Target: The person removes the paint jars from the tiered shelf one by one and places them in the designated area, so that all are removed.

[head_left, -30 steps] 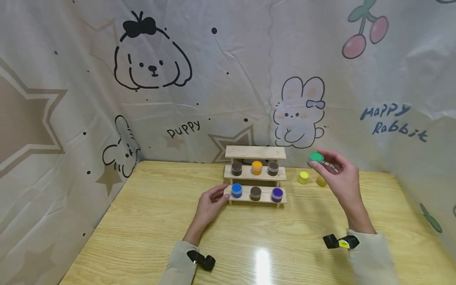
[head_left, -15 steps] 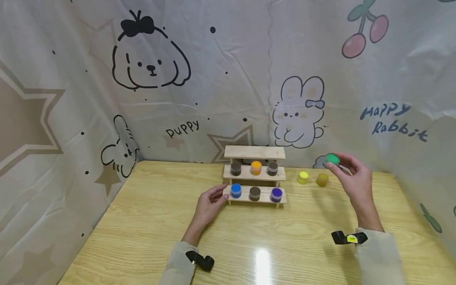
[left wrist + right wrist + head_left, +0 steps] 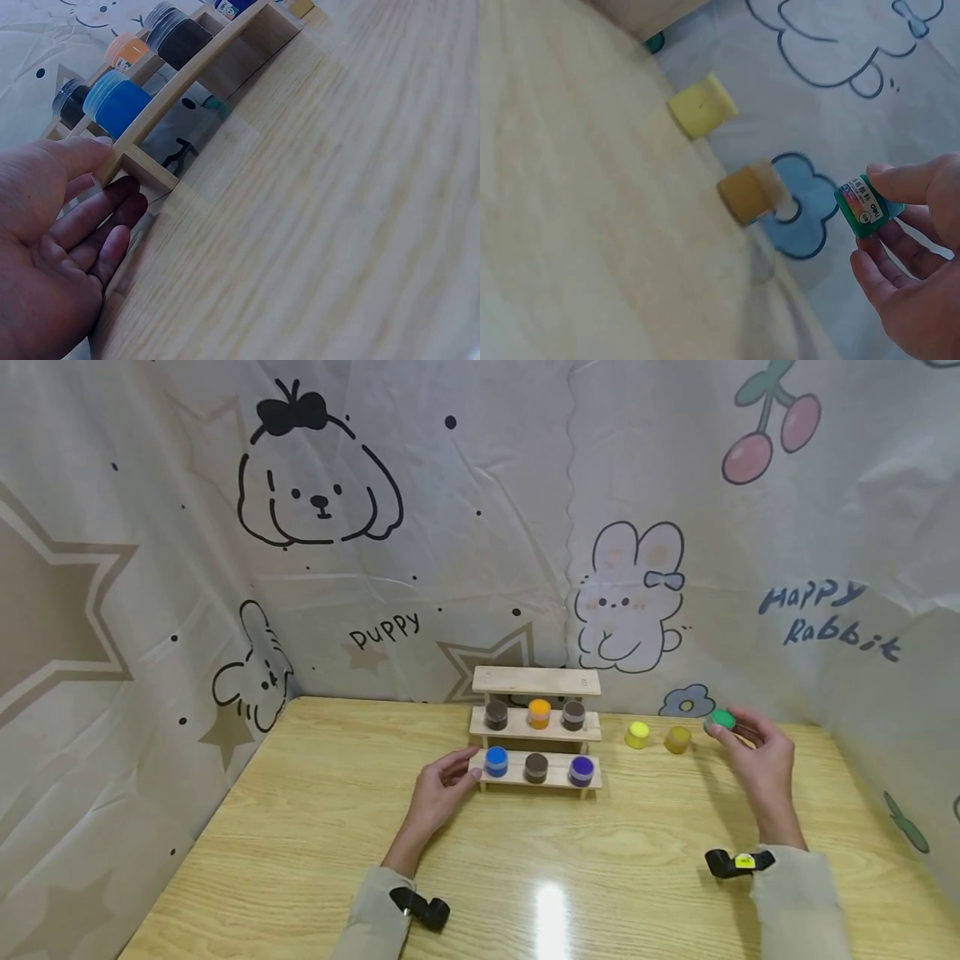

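Observation:
My right hand point(image 3: 761, 760) pinches a green paint pot point(image 3: 866, 206) between thumb and fingers, its printed label showing in the right wrist view. It is low over the right back of the table, to the right of an ochre paint pot point(image 3: 678, 740) and a yellow paint pot point(image 3: 637, 735). At the left end of the lowest step of a small wooden stepped rack point(image 3: 517, 781), my left hand point(image 3: 442, 789) holds the corner, with thumb and index finger at the wood. Blue point(image 3: 497, 762), brown point(image 3: 536, 767) and purple point(image 3: 582, 770) pots stand on that step.
Two dark pots, one of them this left one point(image 3: 497, 716), flank an orange pot point(image 3: 539, 713) on the middle step. The top step point(image 3: 536, 680) is bare. A printed cloth point(image 3: 480, 527) hangs behind the wood-grain table point(image 3: 315, 843).
My right hand has carried the green pot rightward past the yellow and ochre pots, then lowered it toward the table. My left hand has stayed at the rack.

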Motion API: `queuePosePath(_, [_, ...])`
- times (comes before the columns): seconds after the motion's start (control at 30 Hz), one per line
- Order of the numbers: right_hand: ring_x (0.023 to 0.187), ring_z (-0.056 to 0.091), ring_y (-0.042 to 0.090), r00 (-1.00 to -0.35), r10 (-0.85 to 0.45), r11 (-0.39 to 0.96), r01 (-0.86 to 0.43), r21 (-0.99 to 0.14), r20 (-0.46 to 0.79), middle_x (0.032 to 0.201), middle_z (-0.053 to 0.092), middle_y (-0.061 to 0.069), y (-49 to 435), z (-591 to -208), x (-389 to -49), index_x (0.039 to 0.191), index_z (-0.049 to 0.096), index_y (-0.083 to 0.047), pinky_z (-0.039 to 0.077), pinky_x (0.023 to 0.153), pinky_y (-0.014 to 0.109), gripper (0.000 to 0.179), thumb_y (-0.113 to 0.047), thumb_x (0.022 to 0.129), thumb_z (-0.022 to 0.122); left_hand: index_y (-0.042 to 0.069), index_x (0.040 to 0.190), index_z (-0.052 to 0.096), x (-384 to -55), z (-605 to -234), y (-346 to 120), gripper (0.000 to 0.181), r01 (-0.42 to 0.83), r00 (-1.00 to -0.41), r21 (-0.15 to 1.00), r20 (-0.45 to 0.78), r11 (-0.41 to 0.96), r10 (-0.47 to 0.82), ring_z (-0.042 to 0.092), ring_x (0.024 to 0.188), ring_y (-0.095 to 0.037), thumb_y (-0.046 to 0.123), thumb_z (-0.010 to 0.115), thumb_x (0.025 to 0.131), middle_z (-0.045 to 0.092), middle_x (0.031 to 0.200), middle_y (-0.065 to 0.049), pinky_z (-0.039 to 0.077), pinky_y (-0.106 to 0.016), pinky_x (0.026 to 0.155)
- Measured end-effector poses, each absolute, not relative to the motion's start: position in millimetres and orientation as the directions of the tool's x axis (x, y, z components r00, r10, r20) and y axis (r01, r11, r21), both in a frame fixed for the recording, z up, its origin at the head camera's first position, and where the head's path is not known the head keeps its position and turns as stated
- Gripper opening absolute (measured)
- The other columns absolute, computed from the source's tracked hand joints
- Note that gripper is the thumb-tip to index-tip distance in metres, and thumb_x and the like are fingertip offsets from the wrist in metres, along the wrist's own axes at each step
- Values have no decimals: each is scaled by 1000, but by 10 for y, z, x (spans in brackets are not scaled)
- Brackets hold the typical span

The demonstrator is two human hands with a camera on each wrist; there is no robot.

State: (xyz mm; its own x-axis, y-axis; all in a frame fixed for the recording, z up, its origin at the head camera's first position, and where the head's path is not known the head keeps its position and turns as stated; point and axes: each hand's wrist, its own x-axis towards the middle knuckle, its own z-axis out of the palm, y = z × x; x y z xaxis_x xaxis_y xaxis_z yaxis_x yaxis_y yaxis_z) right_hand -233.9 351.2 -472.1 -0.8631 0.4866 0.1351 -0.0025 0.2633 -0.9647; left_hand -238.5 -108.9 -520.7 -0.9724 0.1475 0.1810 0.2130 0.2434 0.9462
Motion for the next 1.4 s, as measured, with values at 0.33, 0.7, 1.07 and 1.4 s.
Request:
queuePosePath(0.33, [103, 57, -1, -842, 539, 227, 170, -959, -22, 121, 59, -9, 3613, -4959, -2365, 141, 62, -7, 45, 78, 5, 52, -21, 93, 78, 6, 136, 67, -2390, -5237, -1093, 38, 241, -966, 939, 206, 245, 158, 66, 117, -29, 14, 71, 99, 69, 131, -13, 54, -29, 90])
queuePosePath(0.7, [113, 56, 9, -852, 523, 341, 255, -905, -44, 134, 57, 5, 3690, -5029, -2398, 146, 56, -5, 45, 81, 7, 57, -26, 97, 73, 7, 135, 68, -2411, -5213, -1091, 38, 230, -969, 943, 198, 240, 149, 66, 115, -26, 14, 72, 98, 70, 130, -11, 53, -24, 88])
queuePosePath(1.07, [104, 55, 4, -852, 523, 388, 265, -883, -26, 135, 59, 13, 3722, -5087, -2381, 147, 54, -2, 45, 80, 9, 60, -28, 97, 73, 6, 136, 67, -2381, -5234, -1090, 39, 220, -970, 950, 190, 221, 148, 65, 117, -28, 13, 73, 98, 69, 131, -12, 54, -26, 88])
queuePosePath(1.4, [110, 58, 3, -810, 586, 315, 207, -926, 19, 133, 61, 3, 3647, -4855, -2275, 142, 60, -7, 44, 79, 7, 52, -30, 96, 74, 7, 136, 67, -2394, -5230, -1101, 39, 212, -972, 948, 179, 239, 150, 65, 118, -26, 15, 71, 99, 68, 132, -11, 54, -26, 89])
